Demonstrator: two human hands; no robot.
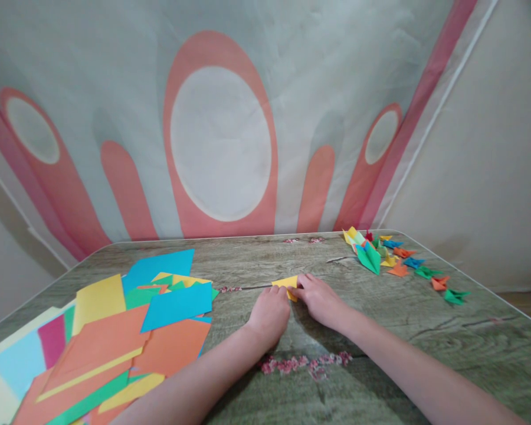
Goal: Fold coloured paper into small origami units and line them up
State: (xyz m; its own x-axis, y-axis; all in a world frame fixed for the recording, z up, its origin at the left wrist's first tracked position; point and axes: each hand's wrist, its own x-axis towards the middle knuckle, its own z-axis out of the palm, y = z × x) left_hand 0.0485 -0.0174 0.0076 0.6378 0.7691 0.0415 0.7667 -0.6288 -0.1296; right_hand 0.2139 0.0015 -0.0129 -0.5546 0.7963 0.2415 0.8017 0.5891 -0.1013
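Note:
A small folded yellow paper [285, 283] lies on the wood-grain table [425, 342] near its middle. My left hand [271, 313] rests with curled fingers on the paper's near left part. My right hand [319, 298] presses its fingertips on the paper's right end. Both hands touch the same piece and cover much of it. The forearms reach in from the bottom edge.
A loose pile of coloured paper sheets [115, 336] covers the table's left side. Several small folded paper pieces [398, 260] lie at the back right. Pink marks [305, 363] dot the table between my arms. A patterned cloth [221, 141] hangs behind.

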